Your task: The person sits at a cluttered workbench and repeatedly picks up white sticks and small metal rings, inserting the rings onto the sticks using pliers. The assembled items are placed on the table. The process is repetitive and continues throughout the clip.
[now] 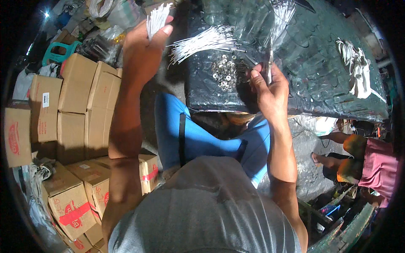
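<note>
A bunch of white sticks (158, 22) is held in the left hand (148, 41). A long, thin bundle (270, 63) is gripped in the right hand (273, 90), pointed away from the body. Small metal rings (225, 75) are heaped on the dark table (312, 90), just left of the right hand, the nearer one. Loose white sticks (206, 43) are spread between both hands.

Brown cardboard boxes (76, 88) stand stacked on the left, the near ones marked with red tape; beyond them is a turquoise-green plastic stool (71, 49). On the right, a person (379, 162) wears a pink top and orange-patterned shorts.
</note>
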`<action>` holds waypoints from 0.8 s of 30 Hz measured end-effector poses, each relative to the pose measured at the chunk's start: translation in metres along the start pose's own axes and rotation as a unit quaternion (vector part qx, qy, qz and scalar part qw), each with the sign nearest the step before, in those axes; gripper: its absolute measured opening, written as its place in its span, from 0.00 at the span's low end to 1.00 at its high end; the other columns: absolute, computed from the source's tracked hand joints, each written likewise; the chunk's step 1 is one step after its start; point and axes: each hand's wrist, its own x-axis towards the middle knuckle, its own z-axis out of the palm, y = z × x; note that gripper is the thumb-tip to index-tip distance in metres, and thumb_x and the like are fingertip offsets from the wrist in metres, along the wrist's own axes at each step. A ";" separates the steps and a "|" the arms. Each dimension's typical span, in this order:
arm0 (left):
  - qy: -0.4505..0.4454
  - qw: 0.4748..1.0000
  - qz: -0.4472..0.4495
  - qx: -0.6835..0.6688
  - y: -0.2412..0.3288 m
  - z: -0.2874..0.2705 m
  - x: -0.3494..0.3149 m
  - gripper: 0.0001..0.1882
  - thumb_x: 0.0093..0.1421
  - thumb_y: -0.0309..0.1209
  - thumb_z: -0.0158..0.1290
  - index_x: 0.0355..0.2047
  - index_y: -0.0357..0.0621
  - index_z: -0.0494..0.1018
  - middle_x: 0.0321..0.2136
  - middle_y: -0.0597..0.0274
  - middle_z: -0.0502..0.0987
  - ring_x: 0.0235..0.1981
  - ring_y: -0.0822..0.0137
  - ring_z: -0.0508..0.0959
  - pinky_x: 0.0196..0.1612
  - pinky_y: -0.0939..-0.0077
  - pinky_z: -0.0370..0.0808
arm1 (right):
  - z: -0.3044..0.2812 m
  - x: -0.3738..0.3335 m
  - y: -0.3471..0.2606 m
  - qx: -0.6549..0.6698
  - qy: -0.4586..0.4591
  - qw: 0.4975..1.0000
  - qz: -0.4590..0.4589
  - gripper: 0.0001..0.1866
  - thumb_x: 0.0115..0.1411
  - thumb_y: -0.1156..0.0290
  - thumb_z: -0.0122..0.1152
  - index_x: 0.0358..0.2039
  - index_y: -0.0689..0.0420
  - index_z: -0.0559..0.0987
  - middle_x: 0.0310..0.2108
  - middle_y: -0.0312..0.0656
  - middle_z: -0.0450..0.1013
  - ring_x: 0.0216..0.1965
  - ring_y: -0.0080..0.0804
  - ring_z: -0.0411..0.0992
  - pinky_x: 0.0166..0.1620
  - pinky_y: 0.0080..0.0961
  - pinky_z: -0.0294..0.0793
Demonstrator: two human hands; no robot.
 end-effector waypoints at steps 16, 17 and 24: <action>-0.260 0.854 -0.282 -0.353 0.044 0.050 -0.142 0.06 0.69 0.30 0.50 0.41 0.41 0.71 0.22 0.65 0.73 0.17 0.79 0.66 0.19 0.82 0.62 | 0.011 -0.056 -0.009 0.112 -0.178 0.977 0.042 0.06 0.61 0.74 0.67 0.37 0.61 0.80 0.30 0.31 0.77 0.34 0.17 0.70 0.40 0.19 0.71; -0.260 0.856 -0.281 -0.348 0.044 0.051 -0.143 0.06 0.69 0.30 0.50 0.41 0.41 0.71 0.22 0.65 0.73 0.17 0.79 0.67 0.19 0.82 0.63 | 0.011 -0.057 -0.008 0.118 -0.179 0.976 0.044 0.06 0.62 0.74 0.67 0.37 0.61 0.80 0.30 0.31 0.77 0.34 0.17 0.70 0.40 0.19 0.71; -0.225 0.867 -0.264 -0.357 0.036 0.063 -0.152 0.04 0.68 0.28 0.51 0.39 0.40 0.72 0.21 0.68 0.72 0.17 0.81 0.65 0.20 0.83 0.62 | 0.009 -0.064 -0.005 0.041 -0.190 0.981 0.012 0.04 0.63 0.76 0.64 0.37 0.62 0.80 0.31 0.35 0.78 0.33 0.18 0.72 0.38 0.20 0.72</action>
